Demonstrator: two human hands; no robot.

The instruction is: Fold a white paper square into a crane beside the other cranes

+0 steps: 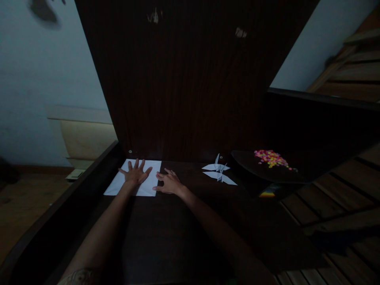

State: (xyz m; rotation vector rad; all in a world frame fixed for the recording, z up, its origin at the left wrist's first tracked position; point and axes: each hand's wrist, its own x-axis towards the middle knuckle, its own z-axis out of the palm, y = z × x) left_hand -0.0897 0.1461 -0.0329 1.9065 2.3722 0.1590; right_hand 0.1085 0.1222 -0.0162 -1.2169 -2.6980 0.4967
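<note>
A white sheet of paper [118, 183] lies flat on the dark wooden desk, near its left side panel. My left hand [135, 173] rests on top of the sheet with its fingers spread wide. At the paper's right edge is my right hand [170, 183], fingers apart, with the thumb and fingertips touching or just over that edge. To the right of my right hand stand two white folded paper cranes [219, 174], close together with their wings stretched out sideways.
A dark curved shelf [246, 164] at the right bears a heap of small pink, red and yellow pieces [271, 158]. Behind the desk rises a tall dark wooden panel [190, 87]. The left side panel [74, 190] edges the desktop. Wooden slats [335, 202] show at the far right.
</note>
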